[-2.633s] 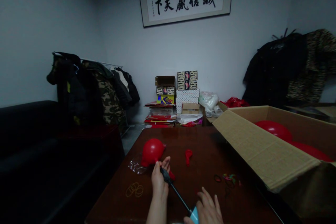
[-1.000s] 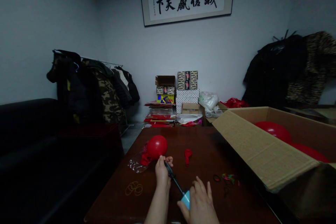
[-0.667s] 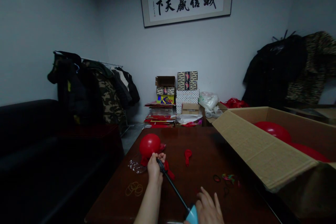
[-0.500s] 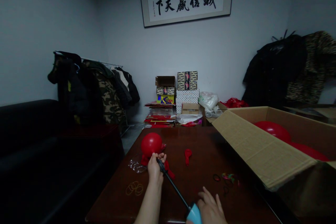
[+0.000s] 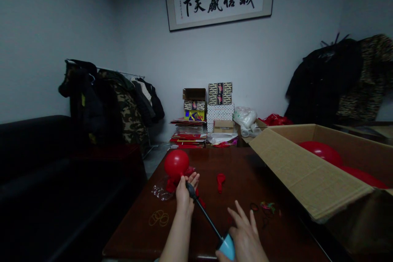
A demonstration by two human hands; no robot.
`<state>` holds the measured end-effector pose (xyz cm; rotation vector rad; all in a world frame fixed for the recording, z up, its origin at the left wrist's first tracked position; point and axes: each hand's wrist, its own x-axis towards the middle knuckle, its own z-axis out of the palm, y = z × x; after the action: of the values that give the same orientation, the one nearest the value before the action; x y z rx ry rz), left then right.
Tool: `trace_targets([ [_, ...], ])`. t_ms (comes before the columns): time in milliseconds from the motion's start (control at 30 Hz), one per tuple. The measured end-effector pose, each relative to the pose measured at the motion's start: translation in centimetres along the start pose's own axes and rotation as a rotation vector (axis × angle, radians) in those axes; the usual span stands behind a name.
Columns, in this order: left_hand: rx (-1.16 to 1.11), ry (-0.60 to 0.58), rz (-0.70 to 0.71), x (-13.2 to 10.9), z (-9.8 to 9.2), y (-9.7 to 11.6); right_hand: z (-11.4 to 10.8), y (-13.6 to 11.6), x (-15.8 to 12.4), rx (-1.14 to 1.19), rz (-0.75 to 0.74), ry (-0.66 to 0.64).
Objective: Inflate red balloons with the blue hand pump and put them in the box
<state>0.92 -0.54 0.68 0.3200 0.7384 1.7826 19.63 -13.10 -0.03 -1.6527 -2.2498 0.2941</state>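
Observation:
My left hand (image 5: 184, 193) is closed around the black nozzle end of a hand pump (image 5: 204, 215), pinching the neck of a partly blown-up red balloon (image 5: 176, 163) that stands above it. My right hand (image 5: 245, 237) presses its palm on the light blue pump handle (image 5: 226, 247) near the bottom edge, with the fingers stretched out. The pump's dark rod runs diagonally between both hands over the dark wooden table (image 5: 239, 172).
A flat red balloon (image 5: 220, 181) lies mid-table, with coloured rubber bands (image 5: 266, 207) to its right and tan bands (image 5: 159, 217) to the left. A clear bag (image 5: 159, 191) lies by the balloon. A large open cardboard box (image 5: 310, 180) holding inflated red balloons (image 5: 322, 151) fills the right side.
The right hand has pumped the handle in and out along the rod. The balloon on the nozzle has wobbled left and right and now stands a little higher. The left hand kept its grip.

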Motion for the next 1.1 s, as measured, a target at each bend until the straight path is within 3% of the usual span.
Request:
trace_targets([
  [267,-0.012,-0.011,-0.038,-0.7,0.0,-1.7,0.0,-0.8,0.7,0.042,-0.002,0.099],
  [633,0.009,-0.092,-0.142,-4.0,-0.4,-5.7,1.1,-0.6,2.9,0.051,0.037,0.252],
  [967,0.003,-0.057,-0.047,-4.0,0.5,-4.5,1.4,-1.2,3.1,0.084,0.127,0.106],
  [1100,0.025,-0.036,0.004,-3.7,0.7,-4.0,1.0,-1.7,3.0,0.101,0.088,0.116],
])
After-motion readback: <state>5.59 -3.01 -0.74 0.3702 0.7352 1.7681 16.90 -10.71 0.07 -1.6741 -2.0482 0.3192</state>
